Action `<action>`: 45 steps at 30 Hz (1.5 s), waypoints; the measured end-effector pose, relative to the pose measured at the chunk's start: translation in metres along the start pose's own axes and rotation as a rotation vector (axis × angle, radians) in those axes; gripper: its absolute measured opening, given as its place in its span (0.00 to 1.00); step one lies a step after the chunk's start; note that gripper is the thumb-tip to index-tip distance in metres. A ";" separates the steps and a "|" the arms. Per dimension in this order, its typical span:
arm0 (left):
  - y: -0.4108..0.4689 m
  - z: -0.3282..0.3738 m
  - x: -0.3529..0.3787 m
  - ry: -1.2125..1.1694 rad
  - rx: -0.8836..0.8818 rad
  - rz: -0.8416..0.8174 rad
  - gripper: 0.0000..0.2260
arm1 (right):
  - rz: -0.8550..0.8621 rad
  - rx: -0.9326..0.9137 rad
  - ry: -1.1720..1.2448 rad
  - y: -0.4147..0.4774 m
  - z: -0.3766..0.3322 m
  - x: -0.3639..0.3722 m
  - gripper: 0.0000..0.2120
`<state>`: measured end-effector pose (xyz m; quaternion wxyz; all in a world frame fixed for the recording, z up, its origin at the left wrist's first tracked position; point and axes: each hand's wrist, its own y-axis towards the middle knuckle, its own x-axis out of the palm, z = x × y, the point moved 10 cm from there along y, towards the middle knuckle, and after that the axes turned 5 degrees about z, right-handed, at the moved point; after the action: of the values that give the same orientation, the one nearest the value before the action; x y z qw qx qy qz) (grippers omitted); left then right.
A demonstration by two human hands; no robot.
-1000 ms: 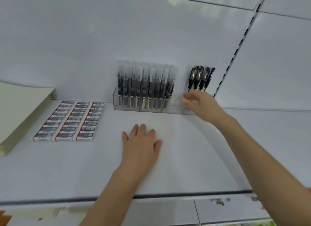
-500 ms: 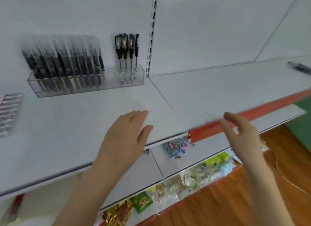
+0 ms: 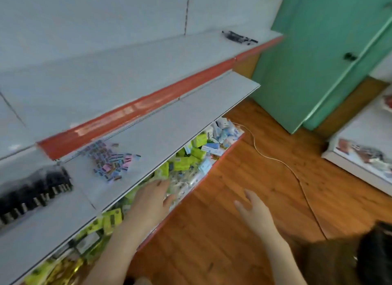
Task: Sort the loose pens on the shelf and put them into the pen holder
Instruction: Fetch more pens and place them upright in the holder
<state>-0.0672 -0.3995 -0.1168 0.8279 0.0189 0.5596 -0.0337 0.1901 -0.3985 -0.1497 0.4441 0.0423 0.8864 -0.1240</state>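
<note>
Pens [image 3: 239, 37] are lying along the shelf [image 3: 148, 68], well beyond our nearer right grip [image 3: 253, 208]; it and our left grip [image 3: 152, 197] are hovering spread, empty.

There are two bare hands, a left hand [image 3: 151, 199] and a right hand [image 3: 255, 210]; three tiered flat white shelves [image 3: 169, 125]; one clump of loose black pens [image 3: 237, 36], too blurred to count.

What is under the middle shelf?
Green packets and pale blue packets along the front. Anything further back is hidden by the shelf, and the left hand covers a few.
</note>
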 end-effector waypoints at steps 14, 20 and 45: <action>0.137 0.141 0.115 -0.005 0.168 -0.260 0.21 | 0.129 0.323 0.091 0.079 0.150 -0.075 0.27; 0.232 0.176 0.132 -0.003 0.179 -0.280 0.20 | 0.145 0.291 0.061 0.182 0.156 -0.124 0.26; 0.548 0.346 0.149 0.008 0.043 -0.090 0.18 | 0.065 0.034 -0.123 0.579 0.174 -0.277 0.23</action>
<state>0.3501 0.1174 -0.1294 0.8226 0.0115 0.5625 -0.0827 0.5990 0.1255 -0.1336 0.5009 0.0707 0.8532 -0.1270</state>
